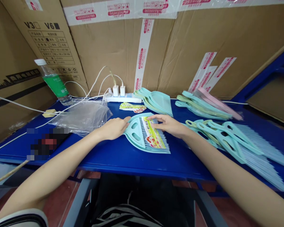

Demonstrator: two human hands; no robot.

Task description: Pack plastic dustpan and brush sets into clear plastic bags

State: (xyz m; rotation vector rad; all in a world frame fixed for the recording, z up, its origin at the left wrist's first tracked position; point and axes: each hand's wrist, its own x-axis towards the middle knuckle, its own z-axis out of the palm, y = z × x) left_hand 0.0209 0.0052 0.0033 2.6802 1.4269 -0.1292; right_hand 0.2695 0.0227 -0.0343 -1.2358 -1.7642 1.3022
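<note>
A mint-green hand broom (134, 134) with pale blue bristles lies flat on the blue table (123, 164), its bristles pointing toward me and right. My left hand (112, 128) grips the broom's upper left rim. A printed paper label (153, 134) in yellow, green and red lies across the broom head. The fingertips of my right hand (167, 124) press flat on the label's top end. Just beyond my hands lie a stack of mint-green dustpans (157, 101) and a small pile of printed labels (133, 107).
Several mint-green brooms (224, 142) lie overlapping at the right, with more handles (203, 105) in mint, green and pink behind. A clear plastic bag pile (82, 116), a water bottle (54, 83), a power strip (123, 98) with chargers and cables sit at the back. Cardboard boxes (118, 53) form the wall.
</note>
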